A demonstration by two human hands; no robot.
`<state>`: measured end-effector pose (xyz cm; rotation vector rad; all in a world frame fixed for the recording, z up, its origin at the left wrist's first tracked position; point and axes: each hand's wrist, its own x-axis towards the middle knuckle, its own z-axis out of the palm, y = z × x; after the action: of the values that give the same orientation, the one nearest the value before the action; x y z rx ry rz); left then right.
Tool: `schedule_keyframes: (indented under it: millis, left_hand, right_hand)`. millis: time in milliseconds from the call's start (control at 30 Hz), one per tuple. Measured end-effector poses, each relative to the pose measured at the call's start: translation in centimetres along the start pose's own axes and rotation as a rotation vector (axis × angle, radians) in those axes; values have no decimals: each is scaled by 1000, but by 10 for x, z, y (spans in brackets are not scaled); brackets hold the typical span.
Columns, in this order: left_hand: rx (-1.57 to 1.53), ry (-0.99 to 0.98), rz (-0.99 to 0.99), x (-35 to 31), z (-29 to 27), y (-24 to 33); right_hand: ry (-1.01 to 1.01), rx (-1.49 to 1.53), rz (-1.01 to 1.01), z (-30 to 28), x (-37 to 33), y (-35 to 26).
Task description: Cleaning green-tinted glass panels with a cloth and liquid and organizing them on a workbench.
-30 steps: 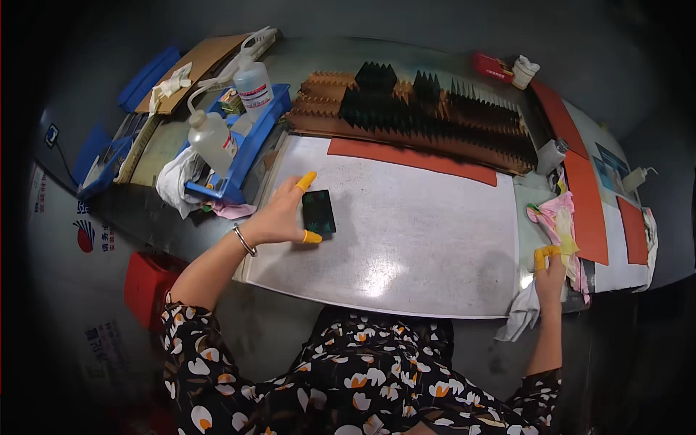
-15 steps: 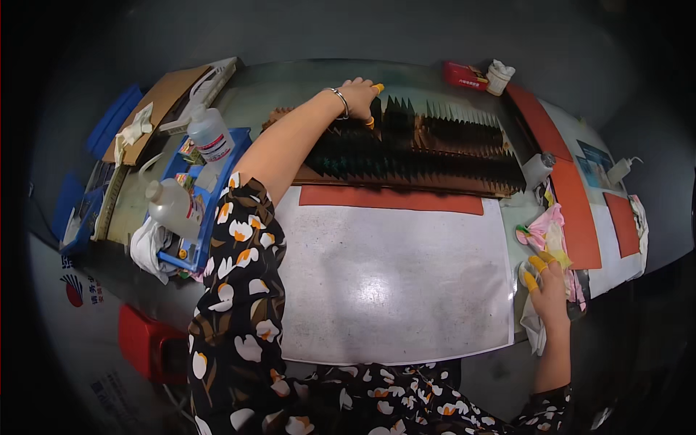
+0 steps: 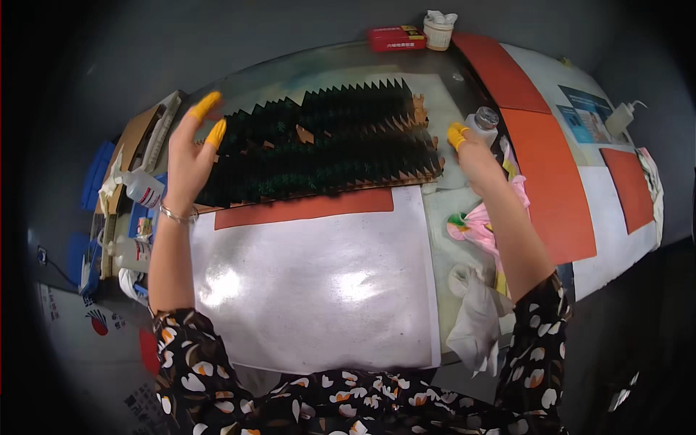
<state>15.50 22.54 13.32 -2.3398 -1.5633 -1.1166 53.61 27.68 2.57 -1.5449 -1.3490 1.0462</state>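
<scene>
Rows of dark green, saw-toothed pieces with copper-brown parts among them [image 3: 319,138] lie on a thin brown base across the far half of the table. My left hand [image 3: 190,159] hovers at their left end, thumb and forefinger spread, both in yellow finger cots, with nothing between them. At the right end is my right hand [image 3: 475,156], just off the rows. Its fingers, also in yellow cots, are bent and point toward the rows. I see nothing in them. A clear bottle with a dark cap [image 3: 484,122] stands right behind this hand.
A white sheet [image 3: 319,290] and an orange-red mat [image 3: 312,208] lie nearer me. Pink cloth [image 3: 482,225] and white cloth [image 3: 475,319] are beneath my right forearm. A red box [image 3: 396,38] and tissue-filled cup [image 3: 438,32] stand behind. Bottles [image 3: 145,190] stand at left.
My left hand has come off the rows and moved left to their end. My right hand has left the cloths and moved up to the right end. The view has shifted right.
</scene>
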Motion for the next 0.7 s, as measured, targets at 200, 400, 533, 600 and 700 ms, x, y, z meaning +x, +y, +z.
schedule_keyframes:
  millis: [200,400,533,600,700]
  left_hand:
    - [-373,-46,-532,-132,0,108]
    - [-931,99,-1202,-208,44,154]
    - [-1667,335,-1461,-215,69,145]
    - [-1906,425,-1426,-200,84,140]
    - [-2222,540,-1286,-168,111,122]
  right_hand:
    - [-56,363,404,36,19,4]
    - [-157,503,572,21,59,78]
    - [-255,535,607,21,20,34]
    - [-312,512,625,2,13,30]
    - [-413,462,558,-13,-10,14]
